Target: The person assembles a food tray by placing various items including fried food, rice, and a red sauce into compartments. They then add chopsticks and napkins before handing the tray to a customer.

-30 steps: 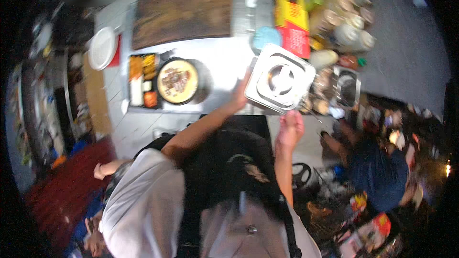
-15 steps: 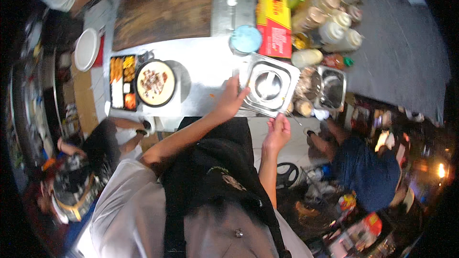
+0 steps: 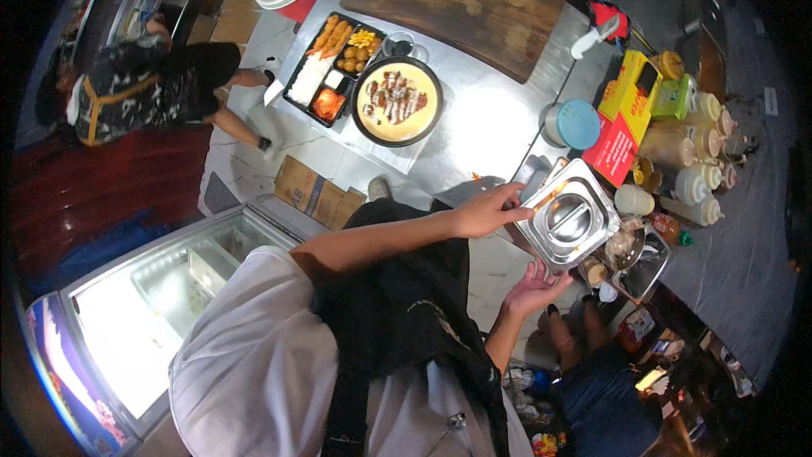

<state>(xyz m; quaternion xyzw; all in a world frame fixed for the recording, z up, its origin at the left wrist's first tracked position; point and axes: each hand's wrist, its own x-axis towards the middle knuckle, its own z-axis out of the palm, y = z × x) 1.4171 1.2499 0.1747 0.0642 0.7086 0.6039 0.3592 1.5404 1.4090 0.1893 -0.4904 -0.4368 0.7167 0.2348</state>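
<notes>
A square stainless steel food pan (image 3: 592,250) with a round-knobbed lid (image 3: 572,216) sits tilted at the table's near right edge. My left hand (image 3: 491,213) grips its left side between thumb and fingers. Palm up, my right hand (image 3: 536,289) lies at the pan's near corner with its fingers spread; whether they bear any weight is hard to see. Further left on the steel table stands a round black bowl (image 3: 435,100) of pale yellow food topped with chopped brown pieces. Beside it is a black compartment tray (image 3: 298,107) with rice, fried sticks, corn, balls and a red side dish.
A wooden board (image 3: 457,4) lies at the back. To the right are a white-handled knife (image 3: 592,39), a blue-lidded tub (image 3: 578,124), a yellow-red box (image 3: 624,114) and several squeeze bottles (image 3: 692,186). People stand at left (image 3: 152,93) and lower right (image 3: 605,398). A glass-topped freezer (image 3: 135,322) is lower left.
The view has swung, so the table now lies slanted and the freezer shows. My left hand stays at the pan's side; my right hand's fingers have spread at its near corner.
</notes>
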